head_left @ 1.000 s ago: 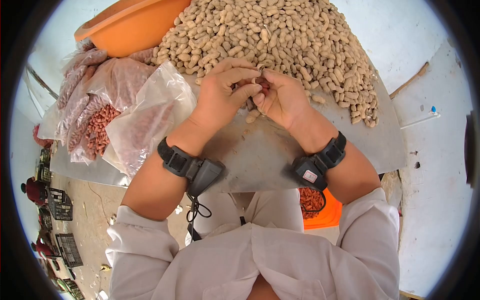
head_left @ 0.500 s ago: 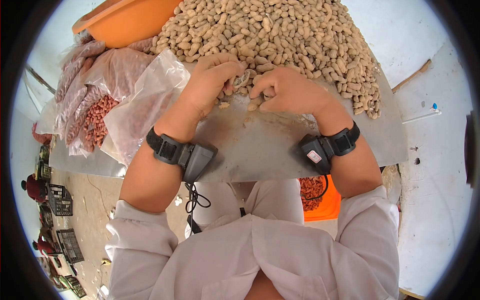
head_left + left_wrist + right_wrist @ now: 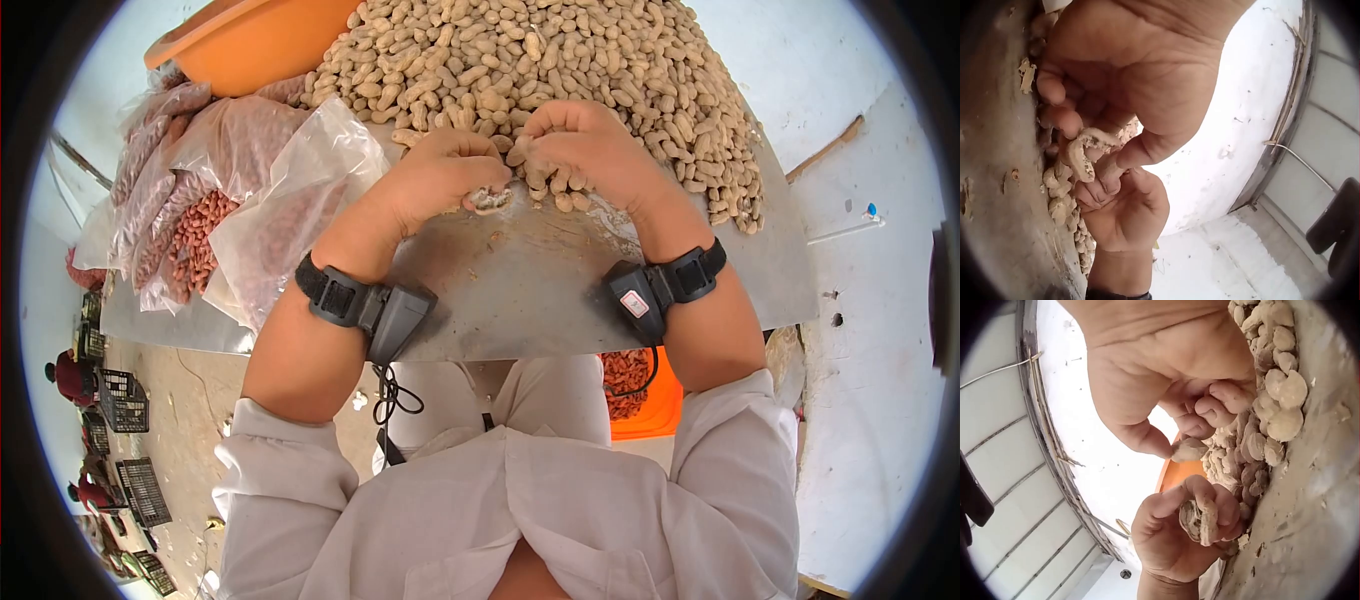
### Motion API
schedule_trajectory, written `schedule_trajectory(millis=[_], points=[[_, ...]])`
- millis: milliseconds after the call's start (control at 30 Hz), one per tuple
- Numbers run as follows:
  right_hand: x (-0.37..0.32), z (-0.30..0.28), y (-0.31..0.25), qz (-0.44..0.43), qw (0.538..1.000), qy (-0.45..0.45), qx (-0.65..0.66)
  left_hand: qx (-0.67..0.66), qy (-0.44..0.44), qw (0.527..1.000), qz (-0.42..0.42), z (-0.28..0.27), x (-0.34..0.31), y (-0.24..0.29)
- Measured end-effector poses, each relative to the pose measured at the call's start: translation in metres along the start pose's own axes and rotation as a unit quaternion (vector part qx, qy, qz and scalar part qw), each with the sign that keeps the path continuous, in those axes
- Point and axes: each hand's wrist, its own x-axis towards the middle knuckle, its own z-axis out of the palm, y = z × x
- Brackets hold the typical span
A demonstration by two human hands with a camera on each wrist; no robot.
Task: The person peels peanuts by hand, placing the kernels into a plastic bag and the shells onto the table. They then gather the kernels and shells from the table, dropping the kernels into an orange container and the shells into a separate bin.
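In the head view, my left hand holds an opened peanut shell at its curled fingers, just above the metal tabletop. The shell's hollow pale inside shows in the right wrist view, where the split shell sits among the left fingers. My right hand is a little to the right, at the front edge of the peanut pile. Between its thumb and fingertips it pinches a whole peanut. The two hands are close together, fingertips facing each other.
An orange basin stands at the back left. Clear plastic bags with red peanut kernels lie on the left of the metal table. Below the table's front edge is an orange container of reddish pieces. Black crates stand on the floor at left.
The hands parted from working together over red kernels. The left hand kept a broken shell and lowered slightly; the right reached to the pile's edge, then lifted a peanut towards the left.
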Motion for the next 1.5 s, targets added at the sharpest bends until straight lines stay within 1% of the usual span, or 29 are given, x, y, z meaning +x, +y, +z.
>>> schedule_trajectory(millis=[67,233,367,433,567,633,667,733,833,867,967,1067,1133,1267,1367,1433,1500], points=[[0.001,-0.002,0.002,0.033,0.990,-0.017,0.137,0.009,-0.022,1.000,0.001,0.000,0.000,0.001],[0.001,-0.001,0.004,0.057,0.964,-0.028,0.258,0.017,-0.033,0.999,0.021,0.001,-0.001,0.002],[0.005,0.000,0.009,0.033,0.942,-0.058,0.330,-0.059,0.022,0.994,0.089,0.009,-0.002,0.005],[0.007,0.005,0.012,0.020,0.929,-0.053,0.367,-0.098,0.038,0.987,0.122,0.012,0.002,0.000],[0.005,0.005,0.006,0.022,0.909,-0.051,0.412,-0.073,0.085,0.981,0.157,0.012,0.004,-0.002],[0.006,0.004,0.008,0.031,0.916,-0.040,0.398,-0.053,0.100,0.977,0.183,0.011,0.005,-0.004],[0.006,0.004,0.009,0.035,0.920,-0.035,0.390,-0.086,0.109,0.975,0.173,0.011,0.004,-0.003],[0.007,0.005,0.011,0.009,0.927,-0.023,0.374,-0.152,0.129,0.968,0.152,0.012,0.002,0.002],[0.007,0.008,0.012,-0.026,0.938,-0.003,0.347,-0.172,0.123,0.973,0.095,0.010,0.004,0.000],[0.007,0.009,0.012,-0.036,0.941,0.004,0.338,-0.172,0.128,0.971,0.104,0.011,0.003,0.000],[0.005,0.014,0.011,-0.016,0.948,0.030,0.317,-0.177,0.135,0.966,0.134,0.017,0.001,0.003],[0.005,0.018,0.008,-0.036,0.952,0.055,0.298,-0.175,0.133,0.961,0.169,0.016,0.002,0.001],[0.003,0.018,0.004,-0.021,0.958,0.049,0.282,-0.151,0.143,0.959,0.192,0.016,0.004,-0.001],[0.003,0.017,0.005,0.036,0.967,0.014,0.253,-0.127,0.145,0.963,0.191,0.016,0.002,0.001],[0.002,0.018,0.002,0.032,0.978,0.013,0.205,-0.111,0.155,0.964,0.186,0.017,0.001,0.002],[0.000,0.024,-0.001,0.000,0.993,0.047,0.109,-0.098,0.159,0.966,0.178,0.017,0.001,0.001],[0.000,0.030,-0.002,-0.028,0.996,0.079,0.009,-0.140,0.156,0.962,0.175,0.018,0.003,-0.001]])
